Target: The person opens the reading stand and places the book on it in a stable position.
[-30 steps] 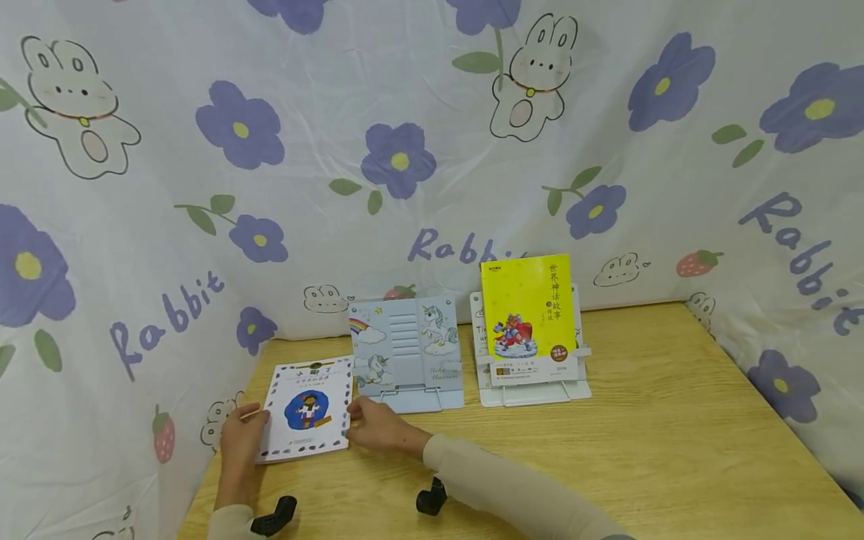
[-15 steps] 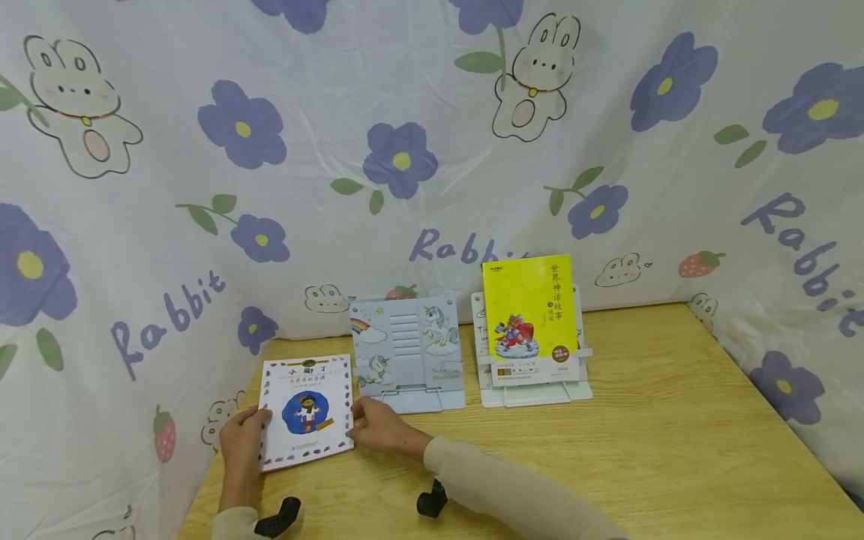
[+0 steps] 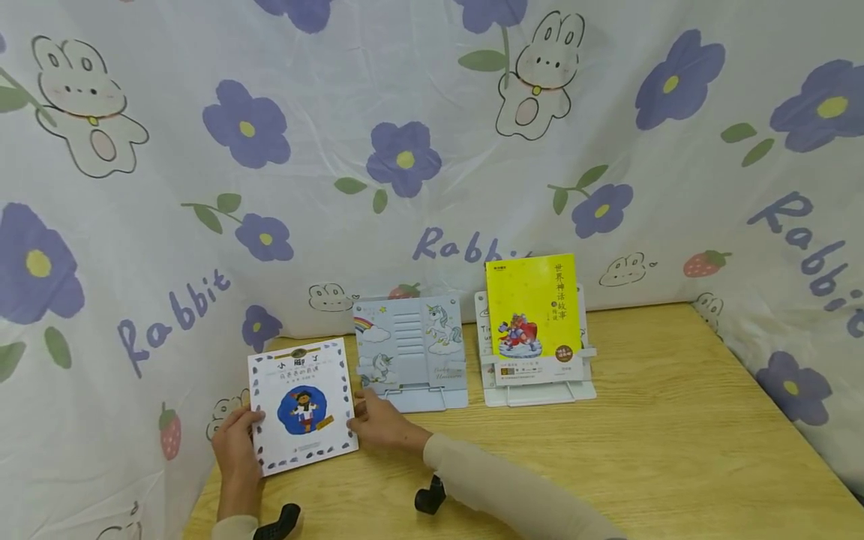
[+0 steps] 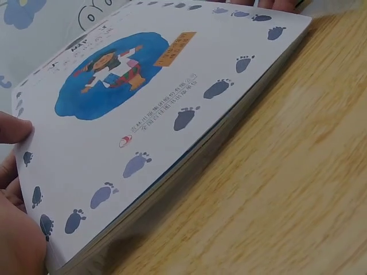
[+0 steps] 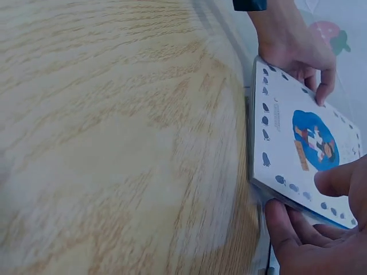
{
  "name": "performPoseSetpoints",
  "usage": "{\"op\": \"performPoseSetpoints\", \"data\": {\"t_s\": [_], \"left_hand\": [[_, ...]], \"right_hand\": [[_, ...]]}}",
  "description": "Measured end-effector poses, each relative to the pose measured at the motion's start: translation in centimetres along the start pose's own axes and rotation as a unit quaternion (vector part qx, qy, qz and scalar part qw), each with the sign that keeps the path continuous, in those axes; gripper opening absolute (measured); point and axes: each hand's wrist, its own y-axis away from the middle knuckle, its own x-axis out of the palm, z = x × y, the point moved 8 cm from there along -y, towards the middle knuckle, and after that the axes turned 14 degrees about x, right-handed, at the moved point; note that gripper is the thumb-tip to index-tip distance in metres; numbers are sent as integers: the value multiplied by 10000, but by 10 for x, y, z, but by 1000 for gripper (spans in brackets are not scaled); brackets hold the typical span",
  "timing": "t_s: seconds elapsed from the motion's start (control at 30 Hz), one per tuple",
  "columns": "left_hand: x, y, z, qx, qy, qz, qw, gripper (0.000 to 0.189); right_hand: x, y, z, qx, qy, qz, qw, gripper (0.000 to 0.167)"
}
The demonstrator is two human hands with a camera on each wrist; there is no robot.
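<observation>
A white book [image 3: 304,409] with a footprint border and a blue oval picture is held between both hands at the table's left side, its top end tilted up. My left hand [image 3: 236,448] grips its left edge, thumb on the cover and fingers beneath. At the opposite edge my right hand [image 3: 383,424] pinches it the same way; in the right wrist view the fingers [image 5: 281,223] show under the book. Just right of the book stands a light blue unicorn book stand [image 3: 410,345] with no book on it.
A yellow book [image 3: 533,315] leans on a second, white book stand [image 3: 540,396] to the right. Behind the wooden table [image 3: 675,420] hangs a white curtain [image 3: 445,195] printed with flowers and rabbits; it also runs along the left side.
The book's top end has risen, so its cover faces the head camera more squarely. Both hands keep their grip and have shifted only slightly.
</observation>
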Motion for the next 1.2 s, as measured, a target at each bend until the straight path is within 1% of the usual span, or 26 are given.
{"op": "performPoseSetpoints", "data": {"t_s": [0.07,0.17,0.33,0.5,0.63,0.73,0.93,1.1,1.2], "left_hand": [[2,2,-1,37,204,-20,9998,23],[7,3,-1,56,379,9,9993,28],[15,4,-2,144,431,123,9989,31],[19,5,-8,249,537,135,9982,30],[22,5,-12,336,651,175,9972,32],[24,6,-14,339,780,208,9962,35],[29,8,-21,395,983,219,9941,37],[34,9,-30,652,958,241,9930,34],[40,9,-37,842,991,301,9911,33]], "right_hand": [[-2,-1,0,-61,-44,-41,10000,51],[-4,-2,-1,-154,-68,-140,9998,41],[-9,-3,-1,-218,-95,-422,9988,29],[-16,0,2,-227,-246,-623,9975,20],[-20,1,4,-242,-288,-640,9972,19],[-23,1,6,-264,-227,-685,9970,20],[-33,2,12,-431,-241,-823,9954,22],[-43,6,16,-490,-341,-896,9942,24],[-51,8,17,-487,-341,-924,9939,29]]}}
